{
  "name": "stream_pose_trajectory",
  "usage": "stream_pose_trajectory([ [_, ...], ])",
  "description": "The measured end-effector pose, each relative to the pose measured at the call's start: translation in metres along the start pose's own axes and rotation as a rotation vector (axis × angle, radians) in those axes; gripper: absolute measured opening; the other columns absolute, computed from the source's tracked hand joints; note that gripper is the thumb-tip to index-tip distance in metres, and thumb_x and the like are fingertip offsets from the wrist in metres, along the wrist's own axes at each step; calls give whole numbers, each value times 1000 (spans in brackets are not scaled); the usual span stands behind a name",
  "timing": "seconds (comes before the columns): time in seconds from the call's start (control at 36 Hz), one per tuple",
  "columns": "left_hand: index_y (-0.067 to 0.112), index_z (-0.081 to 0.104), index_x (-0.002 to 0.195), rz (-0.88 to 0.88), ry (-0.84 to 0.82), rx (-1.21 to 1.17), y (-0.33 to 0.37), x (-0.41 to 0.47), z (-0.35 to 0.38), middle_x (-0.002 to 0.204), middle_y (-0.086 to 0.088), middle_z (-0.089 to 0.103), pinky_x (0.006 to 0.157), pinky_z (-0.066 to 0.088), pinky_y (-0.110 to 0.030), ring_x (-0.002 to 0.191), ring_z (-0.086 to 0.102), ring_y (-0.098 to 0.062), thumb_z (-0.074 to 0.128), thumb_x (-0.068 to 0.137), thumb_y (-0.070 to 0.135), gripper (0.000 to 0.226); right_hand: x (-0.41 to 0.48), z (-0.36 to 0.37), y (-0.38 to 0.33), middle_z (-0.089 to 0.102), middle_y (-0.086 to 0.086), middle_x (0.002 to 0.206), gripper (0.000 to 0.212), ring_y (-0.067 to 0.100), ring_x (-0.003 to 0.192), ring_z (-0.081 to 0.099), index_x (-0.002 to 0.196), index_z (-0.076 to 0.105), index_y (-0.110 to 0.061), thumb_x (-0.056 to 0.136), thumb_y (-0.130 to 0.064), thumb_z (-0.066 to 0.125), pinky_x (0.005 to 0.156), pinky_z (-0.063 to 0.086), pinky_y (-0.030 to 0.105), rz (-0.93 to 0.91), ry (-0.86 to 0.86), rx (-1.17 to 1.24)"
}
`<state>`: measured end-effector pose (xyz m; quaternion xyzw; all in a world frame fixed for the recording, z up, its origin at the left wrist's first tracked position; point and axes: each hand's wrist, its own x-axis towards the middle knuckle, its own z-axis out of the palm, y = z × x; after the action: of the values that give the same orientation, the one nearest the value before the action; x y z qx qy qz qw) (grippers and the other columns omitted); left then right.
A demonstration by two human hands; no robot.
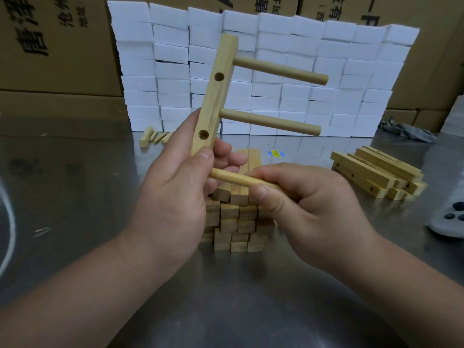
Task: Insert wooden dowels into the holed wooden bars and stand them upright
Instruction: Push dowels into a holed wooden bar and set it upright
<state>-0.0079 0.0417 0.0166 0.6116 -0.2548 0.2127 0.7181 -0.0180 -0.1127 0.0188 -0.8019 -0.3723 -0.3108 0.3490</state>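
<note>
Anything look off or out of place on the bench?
Nothing damaged. Minor: short wood pieces lie scattered by the white blocks, and the right-hand pile of bars is fanned unevenly. The held bar and its two dowels look sound.

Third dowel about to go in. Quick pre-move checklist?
1. Bar held: left hand grips the holed bar at its lower end. ok
2. Dowel held: right hand pinches the loose dowel. ok
3. Upper dowel and lower dowel seated, roughly parallel. ok
4. Free hole on the dowel side: that face is turned away. cannot tell
5. Loose dowel's tip at a hole: it sits below the bar's end, by the left fingers. not ok
</note>
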Motion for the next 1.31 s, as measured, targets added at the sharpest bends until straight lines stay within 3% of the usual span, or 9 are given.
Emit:
stream_pose_trajectory([
  [0.08,25,48,131,19,-9,21,0,-1,0,80,13,63,89,48,-43,93,67,-19,35,83,19,50,0,0,-1,51,-31,58,26,-10,62,53,108,58,-34,83,-38,48,55,37,5,43,-20,49],
  [0.17,27,47,131,10,-31,25,-4,-1,-3,82,15,63,74,52,-23,92,67,-14,35,83,21,50,0,1,-1,54,-31,59,28,-8,62,55,109,52,-44,83,-35,57,54,38,7,94,-17,94],
  [0.25,34,45,127,-2,-76,31,-3,2,-5,90,12,62,63,48,-12,91,66,-8,36,84,25,45,0,1,-2,53,-29,58,19,-8,64,55,95,70,-28,83,-29,56,56,41,9,114,28,69],
  [0.39,30,38,108,81,-39,192,-4,7,-8,98,6,55,72,50,-19,86,61,-6,42,80,21,29,3,4,-9,56,-25,70,26,1,73,54,99,72,-18,85,-29,52,55,49,21,13,101,-170],
  [0.44,30,41,101,135,-13,294,-5,7,-11,99,11,53,70,49,-18,84,57,-3,49,78,29,24,3,1,-8,63,-11,67,28,9,71,54,97,71,-15,85,-27,49,50,50,31,21,147,-222],
  [0.58,50,43,98,114,21,503,-8,6,-11,95,34,53,66,47,-10,84,60,-4,52,75,40,27,3,-5,-1,64,-7,63,18,9,69,54,94,72,-16,85,-21,57,51,47,28,82,217,-238],
  [0.94,46,57,82,171,90,649,-5,2,-8,80,15,62,59,44,-10,76,58,-4,52,86,35,13,3,3,-3,65,-3,67,26,13,71,55,89,69,-12,86,-27,48,53,53,36,-9,211,-263],
  [1.11,35,65,79,59,281,508,-3,6,-9,73,17,68,56,45,-6,69,63,3,51,92,30,20,1,1,-7,56,-12,76,38,7,74,56,118,57,-14,87,-33,46,65,46,18,-45,267,-100],
  [1.31,20,65,88,-243,419,-48,-1,21,-19,72,2,72,49,48,-15,55,64,-6,46,96,29,23,1,-5,-3,54,-20,67,33,4,69,55,82,71,-9,86,-20,41,60,39,10,-30,301,-131],
])
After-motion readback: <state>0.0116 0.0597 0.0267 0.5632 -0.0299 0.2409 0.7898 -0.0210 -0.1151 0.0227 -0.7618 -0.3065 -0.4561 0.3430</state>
